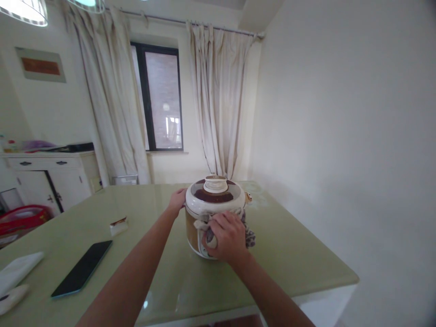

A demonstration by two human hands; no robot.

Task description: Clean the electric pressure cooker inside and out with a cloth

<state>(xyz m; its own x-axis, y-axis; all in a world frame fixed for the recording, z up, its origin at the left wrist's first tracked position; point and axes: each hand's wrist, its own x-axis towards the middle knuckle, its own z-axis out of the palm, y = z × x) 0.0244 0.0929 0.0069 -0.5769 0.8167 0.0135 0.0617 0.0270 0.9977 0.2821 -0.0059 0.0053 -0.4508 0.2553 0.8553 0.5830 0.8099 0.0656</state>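
A rice cooker with a white rim, a gold-brown body and a domed lid stands upright on the pale green table. My left hand grips its left side near the rim, with the fingertips partly hidden behind it. Against the cooker's front, my right hand is closed around a crumpled patterned cloth. The cloth and hand cover much of the front panel.
Left of my left arm lie a dark phone, a small white packet, a white flat object and a rounded white object. A small brownish object shows behind the cooker's right side. A wall rises beyond the table's right edge.
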